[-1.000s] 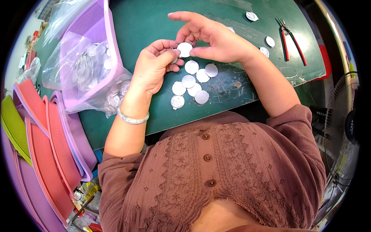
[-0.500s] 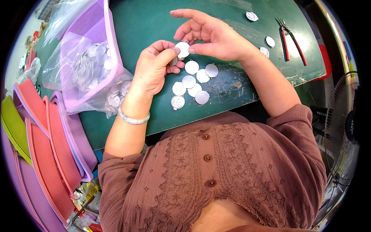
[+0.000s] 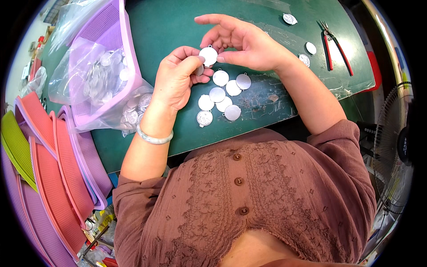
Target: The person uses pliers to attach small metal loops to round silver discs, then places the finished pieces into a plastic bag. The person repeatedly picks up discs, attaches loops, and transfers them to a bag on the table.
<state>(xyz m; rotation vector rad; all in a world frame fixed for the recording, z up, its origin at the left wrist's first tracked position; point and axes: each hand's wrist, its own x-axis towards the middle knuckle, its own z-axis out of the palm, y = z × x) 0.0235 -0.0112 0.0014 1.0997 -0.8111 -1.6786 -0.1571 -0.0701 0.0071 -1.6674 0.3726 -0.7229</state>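
A round silver locket-like pendant (image 3: 207,56) with a small loop on top is between my hands, its plain face showing. My left hand (image 3: 183,71) grips it between thumb and fingers, and the edge of another disc shows under that thumb. My right hand (image 3: 244,44) pinches the pendant's right edge with the thumb, other fingers curled behind it and the forefinger stretched out to the left. Several similar silver pendants (image 3: 217,94) lie loosely grouped on the green table just below my hands. One of them (image 3: 204,118) shows a patterned face.
At the left stands a purple basket (image 3: 133,66) with a clear bag of silver discs (image 3: 100,82); more bagged discs (image 3: 131,116) lie beside it. Stacked coloured baskets (image 3: 55,178) fill the lower left. Red-handled pliers (image 3: 330,49) and a few pendants (image 3: 311,48) lie at the right, with a fan (image 3: 391,147) beyond.
The held pendant has shifted slightly left, with its loop still upward. Both hands keep nearly the same pose, and the pendants on the table have not moved.
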